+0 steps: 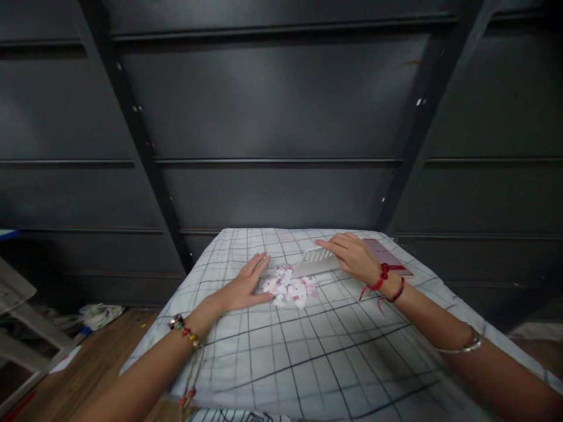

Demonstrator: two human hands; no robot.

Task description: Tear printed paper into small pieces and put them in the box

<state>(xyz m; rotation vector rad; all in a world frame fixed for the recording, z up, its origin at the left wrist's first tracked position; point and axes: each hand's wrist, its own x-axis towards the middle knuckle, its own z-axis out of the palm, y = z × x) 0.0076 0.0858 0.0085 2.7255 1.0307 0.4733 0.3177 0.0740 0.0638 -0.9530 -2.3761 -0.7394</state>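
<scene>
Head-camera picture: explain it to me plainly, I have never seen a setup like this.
There is no machine here, just a person's bare left hand and right hand. The camera is worn on the head, looking forward and down. A white checked cloth covers the surface. On it lies a heap of scraps, white and pinkish, apparently paper. The left hand, fingers spread, is beside the heap; the right holds a white slotted piece up at its edge. A flat pinkish item lies beyond the right wrist.
</scene>
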